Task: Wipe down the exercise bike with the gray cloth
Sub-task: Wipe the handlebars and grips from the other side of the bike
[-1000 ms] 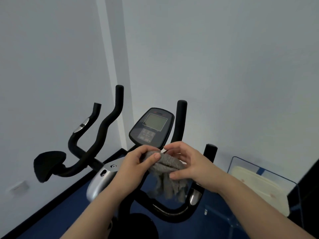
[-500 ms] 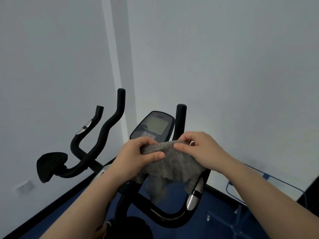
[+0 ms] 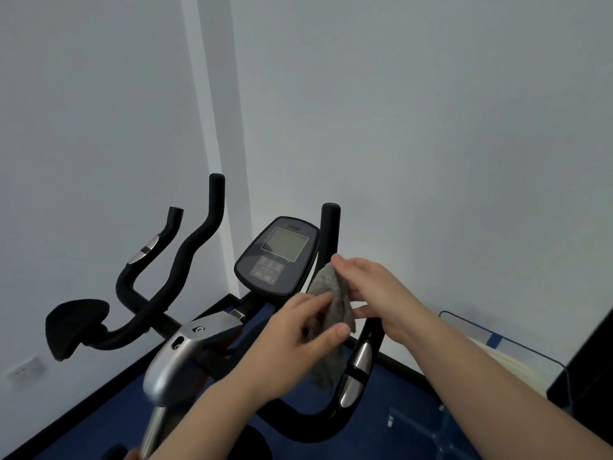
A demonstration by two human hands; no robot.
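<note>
The gray cloth (image 3: 331, 293) is pinched in the grip of both hands, left hand (image 3: 298, 330) low, right hand (image 3: 368, 287) high, just before the exercise bike (image 3: 185, 356) console. Soft, light and limp, it is best bunched and held mid-fold.

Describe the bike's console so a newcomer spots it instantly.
Start at the black exercise bike in the white corner. Between its upright black handlebar grips sits the dark oval plastic console. It alone has a pale square screen above a button grid.
</note>
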